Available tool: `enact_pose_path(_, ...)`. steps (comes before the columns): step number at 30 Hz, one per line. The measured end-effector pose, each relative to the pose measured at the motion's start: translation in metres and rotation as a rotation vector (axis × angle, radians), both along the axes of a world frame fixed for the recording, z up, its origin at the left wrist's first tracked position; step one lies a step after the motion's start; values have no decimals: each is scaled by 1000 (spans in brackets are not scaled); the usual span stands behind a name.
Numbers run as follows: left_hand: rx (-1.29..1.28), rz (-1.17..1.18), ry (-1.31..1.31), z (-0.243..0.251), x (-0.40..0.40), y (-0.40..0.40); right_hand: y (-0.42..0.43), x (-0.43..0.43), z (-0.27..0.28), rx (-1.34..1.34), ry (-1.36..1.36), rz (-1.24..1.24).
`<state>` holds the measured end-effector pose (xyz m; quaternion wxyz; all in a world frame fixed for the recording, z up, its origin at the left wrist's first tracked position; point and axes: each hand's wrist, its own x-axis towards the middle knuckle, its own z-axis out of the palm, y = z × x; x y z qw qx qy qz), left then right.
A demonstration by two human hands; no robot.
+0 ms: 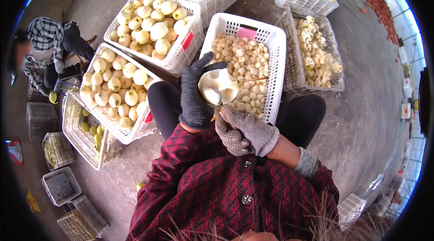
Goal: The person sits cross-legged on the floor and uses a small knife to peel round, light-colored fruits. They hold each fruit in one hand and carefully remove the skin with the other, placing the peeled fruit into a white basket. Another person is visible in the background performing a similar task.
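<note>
My left hand (196, 95), in a dark grey knitted glove, holds a peeled pear (212, 80) above a white plastic crate (278, 58). Scooped hollows show in the pale flesh, and a long brown stem (254, 79) points right from it. Gripped in my right hand (244, 131), in a lighter grey dotted glove, is a small scooping tool (218, 100). Its metal end meets the pear's lower side; most of the handle is hidden by my fingers. Below the pear, many rounded pieces of pale fruit flesh (242, 51) fill the crate between my knees.
Crates of peeled pears (115, 85) (152, 20) stand close on my left, others behind. To the right, a crate (320, 87) holds scooped-out pear remains (315, 54). A person (51, 44) sits at the far left holding a green fruit (53, 97). Stacked crates (61, 186) line the lower left.
</note>
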<state>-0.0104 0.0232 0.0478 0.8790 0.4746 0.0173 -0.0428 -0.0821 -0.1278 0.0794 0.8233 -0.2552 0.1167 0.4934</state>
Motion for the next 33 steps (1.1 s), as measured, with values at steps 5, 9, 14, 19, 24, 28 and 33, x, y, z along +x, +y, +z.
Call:
enact_pose_path(5, 41, 132, 34, -6, -2, -12, 6, 0, -5, -103, -67, -47)
enact_pose_path(9, 642, 160, -235, -15, 11, -7, 5, -2, -12, 38, -72, -63)
enact_pose_path(14, 426, -29, -585, -9, 8, -8, 6, -5, -4, -178, -393, -6)
enact_pose_path(19, -188, -604, -94, -32, -2, -39, 7, -6, 11, 72, -473, 365)
enact_pose_path(24, -105, -226, 34, -75, 5, -32, -11, 3, 0, 269, -254, -52)
enact_pose_path(28, -784, -573, 352, -98, 11, -31, -27, 3, -6, 233, -183, -250)
enact_pose_path(33, -478, -348, 456, -105, 4, -45, -39, 6, -8, -67, -353, -423)
